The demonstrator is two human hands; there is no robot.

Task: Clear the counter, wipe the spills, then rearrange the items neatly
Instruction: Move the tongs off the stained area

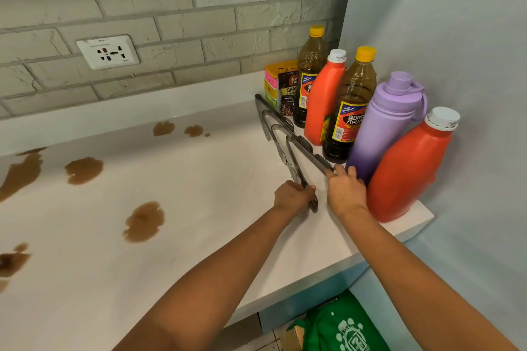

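Observation:
Two pairs of metal tongs lie on the white counter (199,202) near the right end. My left hand (292,198) grips the near end of one pair of tongs (285,155). My right hand (346,192) holds the near end of the other tongs (309,151), which reach back toward the wall. Brown spills (144,221) are scattered over the counter's left and middle. Along the right wall stand two dark bottles with yellow caps (349,111), two orange bottles (410,168) and a purple flask (383,122).
A coffee pouch (288,94) and a coloured box (271,82) stand at the back by the brick wall. A wall socket (108,51) sits above the counter at left. A green bag (339,325) lies on the floor below the counter's right end.

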